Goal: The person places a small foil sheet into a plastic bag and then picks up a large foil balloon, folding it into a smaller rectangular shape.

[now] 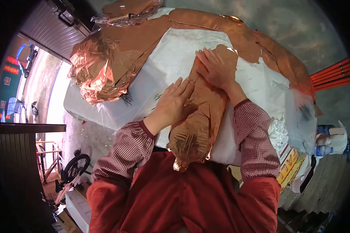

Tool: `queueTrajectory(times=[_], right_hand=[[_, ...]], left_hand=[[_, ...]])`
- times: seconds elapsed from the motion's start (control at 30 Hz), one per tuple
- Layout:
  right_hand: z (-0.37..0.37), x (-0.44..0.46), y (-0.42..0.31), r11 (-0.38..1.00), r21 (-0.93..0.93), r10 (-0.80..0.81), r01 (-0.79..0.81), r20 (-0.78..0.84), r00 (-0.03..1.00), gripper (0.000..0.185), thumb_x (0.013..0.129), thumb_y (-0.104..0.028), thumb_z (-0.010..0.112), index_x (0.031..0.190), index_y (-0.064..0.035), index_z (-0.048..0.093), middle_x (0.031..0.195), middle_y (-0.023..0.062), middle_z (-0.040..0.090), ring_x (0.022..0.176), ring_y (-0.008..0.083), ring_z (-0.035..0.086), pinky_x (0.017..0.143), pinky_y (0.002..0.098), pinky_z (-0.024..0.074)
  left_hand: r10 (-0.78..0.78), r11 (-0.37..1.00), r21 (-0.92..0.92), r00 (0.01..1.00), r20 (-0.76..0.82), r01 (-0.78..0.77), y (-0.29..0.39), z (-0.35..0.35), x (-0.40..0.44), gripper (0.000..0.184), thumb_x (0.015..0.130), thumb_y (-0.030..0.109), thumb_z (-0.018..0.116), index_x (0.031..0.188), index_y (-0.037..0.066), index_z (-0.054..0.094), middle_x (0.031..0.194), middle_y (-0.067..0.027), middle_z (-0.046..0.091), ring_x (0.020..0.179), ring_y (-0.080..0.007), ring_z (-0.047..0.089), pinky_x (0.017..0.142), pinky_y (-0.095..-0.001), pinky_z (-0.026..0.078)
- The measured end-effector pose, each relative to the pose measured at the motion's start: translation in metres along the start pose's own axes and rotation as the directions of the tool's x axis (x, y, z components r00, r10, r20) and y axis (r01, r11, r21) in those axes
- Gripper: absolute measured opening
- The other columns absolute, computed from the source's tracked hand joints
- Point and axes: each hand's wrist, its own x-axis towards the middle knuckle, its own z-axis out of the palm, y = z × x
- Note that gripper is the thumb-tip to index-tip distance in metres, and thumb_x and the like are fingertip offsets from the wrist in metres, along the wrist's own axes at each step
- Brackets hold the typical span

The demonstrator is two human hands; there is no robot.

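A long copper-coloured foil piece (208, 105) lies lengthwise in front of me on a white wrapped surface (175, 50), its crinkled near end hanging toward my lap. My right hand (217, 70) rests flat on its far part, fingers stretched out. Over its left edge is my left hand (173, 103), palm partly turned up, fingers extended and nothing held. To the left sits a shiny, crumpled copper foil bundle (101, 73). More copper-coloured foil (206, 19) runs along the far edge and curves down the right side.
Orange poles (332, 73) stick out at the right. White crumpled material (278, 134), a yellow box (291, 167) and water bottles (323, 150) are at the lower right. A bicycle wheel (77, 166) and a white box (77, 209) stand at the lower left.
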Motion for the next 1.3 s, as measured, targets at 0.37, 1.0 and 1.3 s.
queueTrajectory(times=[0.37, 1.0, 1.3], right_hand=[[0.005, 0.000, -0.002, 0.999, 0.001, 0.037, -0.037, 0.009, 0.999, 0.062, 0.095, -0.053, 0.040, 0.142, -0.0139, 0.036, 0.146, 0.0180, 0.035, 0.137, 0.0339, 0.029, 0.112, 0.0446, 0.0221], [-0.003, 0.011, 0.026, 0.982, -0.123, 0.154, -0.141, 0.100, 0.983, 0.062, 0.094, -0.053, 0.040, 0.145, -0.0185, 0.034, 0.152, 0.0138, 0.027, 0.142, 0.0270, 0.021, 0.115, 0.0415, 0.0132], [-0.008, 0.010, 0.024, 0.981, -0.144, 0.145, -0.130, 0.096, 0.985, 0.060, 0.095, -0.050, 0.040, 0.145, -0.0177, 0.034, 0.151, 0.0138, 0.029, 0.141, 0.0276, 0.023, 0.115, 0.0429, 0.0152]], left_hand=[[-0.210, 0.976, -0.069, 0.977, -0.045, 0.207, 0.045, -0.033, -0.062, 0.032, 0.081, 0.015, 0.067, 0.108, 0.001, 0.054, 0.095, -0.0160, 0.056, 0.085, -0.0353, 0.059, 0.069, -0.0414, 0.051], [-0.049, 0.994, -0.102, 0.995, -0.088, 0.039, 0.051, -0.027, -0.091, 0.020, 0.079, 0.001, 0.058, 0.098, -0.003, 0.059, 0.088, -0.0167, 0.054, 0.080, -0.0351, 0.055, 0.069, -0.0396, 0.048], [0.226, 0.954, -0.147, 0.948, -0.225, -0.262, -0.007, -0.007, 0.018, 0.031, 0.085, 0.009, 0.058, 0.114, -0.001, 0.060, 0.125, -0.0175, 0.055, 0.118, -0.0346, 0.050, 0.095, -0.0410, 0.044]])
